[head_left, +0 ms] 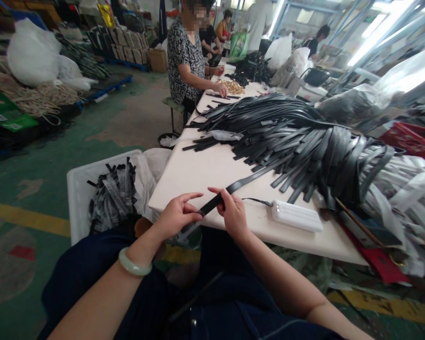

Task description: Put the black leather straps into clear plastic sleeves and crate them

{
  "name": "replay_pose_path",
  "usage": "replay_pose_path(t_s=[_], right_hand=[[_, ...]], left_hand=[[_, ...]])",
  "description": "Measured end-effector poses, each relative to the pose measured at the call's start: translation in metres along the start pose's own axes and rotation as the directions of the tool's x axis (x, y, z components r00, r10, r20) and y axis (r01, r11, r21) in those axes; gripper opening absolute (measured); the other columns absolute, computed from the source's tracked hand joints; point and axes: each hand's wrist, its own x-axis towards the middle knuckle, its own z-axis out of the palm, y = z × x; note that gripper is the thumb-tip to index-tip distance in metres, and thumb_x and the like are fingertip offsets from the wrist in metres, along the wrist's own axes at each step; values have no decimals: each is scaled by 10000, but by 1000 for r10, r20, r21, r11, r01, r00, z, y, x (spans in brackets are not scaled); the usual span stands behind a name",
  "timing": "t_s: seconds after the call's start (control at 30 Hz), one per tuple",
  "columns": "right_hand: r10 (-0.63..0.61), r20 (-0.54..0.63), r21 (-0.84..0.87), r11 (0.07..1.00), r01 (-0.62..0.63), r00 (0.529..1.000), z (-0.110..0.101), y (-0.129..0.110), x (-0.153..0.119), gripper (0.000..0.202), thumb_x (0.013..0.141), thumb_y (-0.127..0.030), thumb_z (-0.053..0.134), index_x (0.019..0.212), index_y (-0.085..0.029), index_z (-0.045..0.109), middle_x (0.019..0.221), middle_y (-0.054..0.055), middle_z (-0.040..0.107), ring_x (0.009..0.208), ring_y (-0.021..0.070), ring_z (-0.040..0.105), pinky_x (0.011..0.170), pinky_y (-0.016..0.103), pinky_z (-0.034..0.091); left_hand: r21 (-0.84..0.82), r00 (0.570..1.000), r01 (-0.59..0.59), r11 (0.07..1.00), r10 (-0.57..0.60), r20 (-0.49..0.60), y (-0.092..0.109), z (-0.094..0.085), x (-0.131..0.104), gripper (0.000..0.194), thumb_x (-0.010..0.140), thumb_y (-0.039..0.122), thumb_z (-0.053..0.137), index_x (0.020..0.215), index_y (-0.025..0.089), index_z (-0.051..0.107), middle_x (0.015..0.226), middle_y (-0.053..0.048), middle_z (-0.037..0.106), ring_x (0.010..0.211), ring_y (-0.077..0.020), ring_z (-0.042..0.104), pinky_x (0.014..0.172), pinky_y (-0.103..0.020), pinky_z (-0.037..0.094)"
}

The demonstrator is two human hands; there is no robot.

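Note:
A black strap (248,180) runs from the pile on the table down to my two hands. My left hand (179,213) pinches its near end between thumb and fingers, just off the table's front edge. A little farther up the same strap, my right hand (232,211) grips it with the index finger and thumb. Between the two hands the strap is stretched fairly straight. Many more black straps (286,127) lie heaped across the table, bundled together at the right. Right of my right hand sits a white power bank (296,216) with a black cable plugged in.
The white table (201,174) stretches away from me. At its left stands a white bin (72,198) holding black strips and plastic. A co-worker (187,61) handles small pieces at the far left side, near gold-coloured parts (233,86). Plastic bags and a red basket (411,141) crowd the right.

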Motion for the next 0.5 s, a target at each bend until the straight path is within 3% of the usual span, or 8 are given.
replay_pose_path(t_s=[0.1,0.17,0.27,0.33,0.37,0.5], right_hand=[[-104,133,-136,983,122,986,1,-2,-5,388,915,-452,488,1047,-189,742,542,-39,403,546,108,420,542,223,348],[-84,227,-92,990,107,970,1,-5,-2,361,869,-443,557,1054,-191,736,567,-36,435,558,108,433,550,224,360],[83,87,126,988,-94,993,-4,-10,9,432,866,-479,532,1090,-152,705,521,-75,320,440,74,273,423,206,227],[127,-25,167,979,-121,992,-8,-11,14,422,884,-472,506,1055,-144,707,501,-87,263,420,67,228,402,207,164],[106,-16,123,987,-104,994,-8,-12,14,399,887,-459,510,1027,-148,716,496,-83,282,426,66,256,407,203,175],[46,275,-37,999,-37,960,-5,-12,13,376,887,-452,534,1052,-172,724,560,-49,454,502,70,394,468,192,286]], left_hand=[[-28,999,-28,999,28,-22,2,2,-1,740,667,229,773,1344,124,495,670,-24,723,594,-167,647,576,-241,454],[-28,999,-37,999,36,-25,5,4,-1,756,678,245,773,1363,127,476,655,-20,723,573,-159,640,566,-234,454],[13,999,-10,1000,10,-32,10,5,-2,816,705,299,763,1418,129,404,698,-54,748,565,-175,652,542,-239,466],[49,999,17,999,-15,-49,13,6,-2,837,721,345,746,1439,128,375,690,-62,750,517,-178,641,495,-235,456],[61,998,24,998,-20,-61,14,7,-2,843,726,362,736,1447,131,366,676,-56,747,494,-176,632,476,-232,451],[144,993,16,989,1,-117,16,10,1,842,721,399,718,1453,157,379,600,-4,720,507,-181,642,484,-228,473]])
